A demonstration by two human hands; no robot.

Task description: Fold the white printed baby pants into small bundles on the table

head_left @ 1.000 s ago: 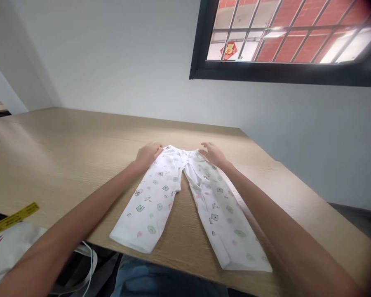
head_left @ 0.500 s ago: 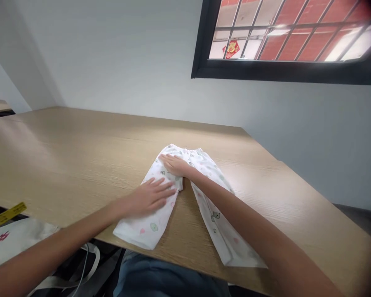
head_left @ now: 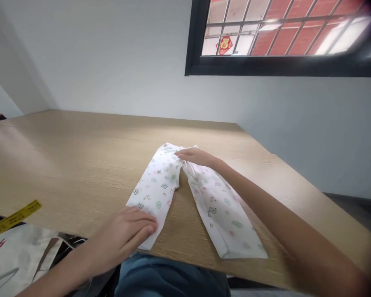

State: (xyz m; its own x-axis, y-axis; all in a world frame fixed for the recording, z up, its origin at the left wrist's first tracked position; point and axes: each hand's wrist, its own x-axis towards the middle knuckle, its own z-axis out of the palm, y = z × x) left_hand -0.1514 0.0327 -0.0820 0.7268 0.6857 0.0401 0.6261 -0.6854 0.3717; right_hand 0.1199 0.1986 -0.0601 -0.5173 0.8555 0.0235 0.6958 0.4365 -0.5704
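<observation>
A small pair of white baby trousers (head_left: 160,181) with a green and pink print lies flat on the wooden table (head_left: 64,156), waistband away from me and the two legs spread toward me. My left hand (head_left: 123,235) lies flat, palm down, on the cuff end of the left leg at the table's near edge. My right hand (head_left: 194,156) rests with fingers stretched out on the middle of the waistband. Neither hand grips the cloth.
A white cloth bag with red print (head_left: 9,260) and a yellow measuring tape (head_left: 12,218) lie below the table's near left edge. A white wall and a dark-framed window (head_left: 281,37) stand behind the table. My blue-clad lap (head_left: 170,276) shows under the edge.
My left hand has slid down the left trouser leg from the waistband to the cuff. My right hand moved from the right side of the waistband to its middle.
</observation>
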